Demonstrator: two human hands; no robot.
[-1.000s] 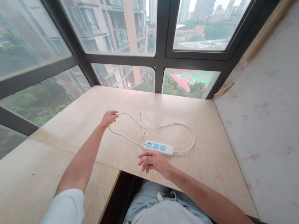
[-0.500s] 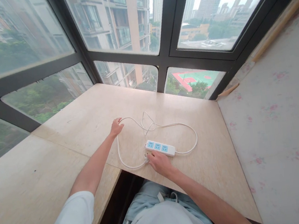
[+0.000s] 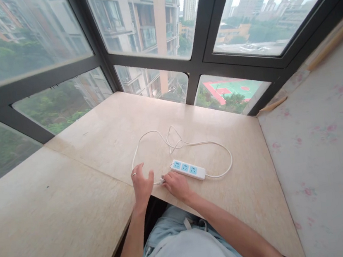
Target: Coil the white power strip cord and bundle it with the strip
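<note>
A white power strip (image 3: 188,169) with three blue sockets lies on the pale wooden desk (image 3: 96,129) near its front edge. Its white cable (image 3: 220,143) loops away behind it, with a tangle in the middle, and curves back to the front. My right hand (image 3: 174,185) pinches the plug end (image 3: 162,179) of the cable just left of the strip. My left hand (image 3: 142,184), a ring on one finger, hovers with fingers apart right next to the plug, over the cable's near end.
Dark-framed windows (image 3: 192,30) wrap around the desk's far side. A wall with flowered paper (image 3: 326,143) closes off the right. The desk has a cut-out at the front where my lap (image 3: 185,243) sits.
My left hand let go of the far cable loop and came back toward me, next to the plug. My right hand moved from beside the strip onto the plug. The cable loop has settled on the desk.
</note>
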